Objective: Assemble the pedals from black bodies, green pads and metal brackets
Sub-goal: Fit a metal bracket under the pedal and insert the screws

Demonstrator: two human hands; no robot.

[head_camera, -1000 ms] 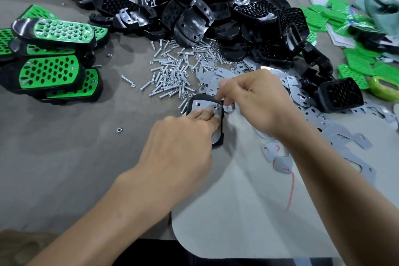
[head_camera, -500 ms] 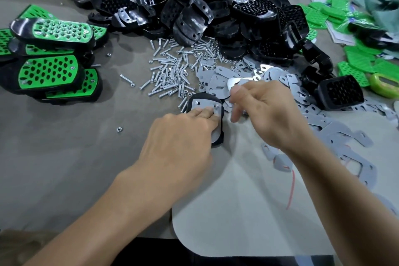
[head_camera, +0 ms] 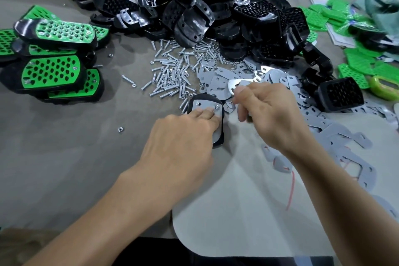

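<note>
Pressing down with straight fingers point(head_camera: 205, 112), the left hand point(head_camera: 183, 136) holds a flat metal bracket point(head_camera: 205, 104) against a black body point(head_camera: 205, 97) that lies near the middle of the desk point(head_camera: 64, 147), at the far rim of a pale sheet point(head_camera: 237, 211). A screw head point(head_camera: 217, 107) sits in the bracket's right hole, just beyond the fingertips. The right hand point(head_camera: 272, 114) hovers just beside it to the right, thumb and forefinger narrowed to pinch a shiny bracket point(head_camera: 233, 85) above the pile of grey brackets point(head_camera: 216, 80), which trails off toward the right edge. Loose screws point(head_camera: 170, 73) are scattered just behind the body, and a single nut point(head_camera: 120, 129) lies apart to the left. Behind them a heap of black bodies point(head_camera: 216, 17) fills the far middle. Finished pedals point(head_camera: 51, 71) with green pads fitted are stacked at the left edge. Loose green pads point(head_camera: 358, 62) lie at the far right corner over some papers point(head_camera: 341, 36), whose print is too blurred to read.
</note>
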